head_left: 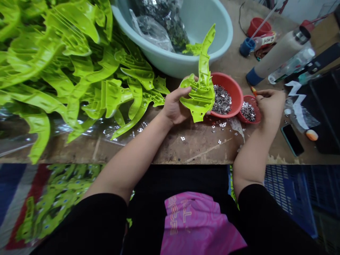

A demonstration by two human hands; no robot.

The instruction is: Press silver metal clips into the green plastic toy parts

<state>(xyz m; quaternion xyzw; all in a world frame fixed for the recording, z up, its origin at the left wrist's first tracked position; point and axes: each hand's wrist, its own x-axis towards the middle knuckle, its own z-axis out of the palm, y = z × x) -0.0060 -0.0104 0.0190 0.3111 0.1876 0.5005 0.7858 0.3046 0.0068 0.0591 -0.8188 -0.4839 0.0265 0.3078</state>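
My left hand (pixel 176 106) grips a lime-green molded plastic part (pixel 200 94), its ribbed side facing up and its long curved arm pointing away from me. Just behind that part sits a red bowl (pixel 233 95) of small silvery metal clips (pixel 222 100). My right hand (pixel 269 102) is closed beside a small red basket (pixel 251 120) of similar metal pieces (pixel 248 111). From its fingers sticks out a thin orange-and-yellow object (pixel 253 91), too small to name; the rest of it is hidden.
Many green parts (pixel 87 74) are heaped at the left. A pale blue basin (pixel 170 62) holds plastic bags. At the right are a tumbler (pixel 278 53), a clear bottle (pixel 289 65) and a phone (pixel 292 140). Loose clips (pixel 219 141) lie near the table edge (pixel 191 159).
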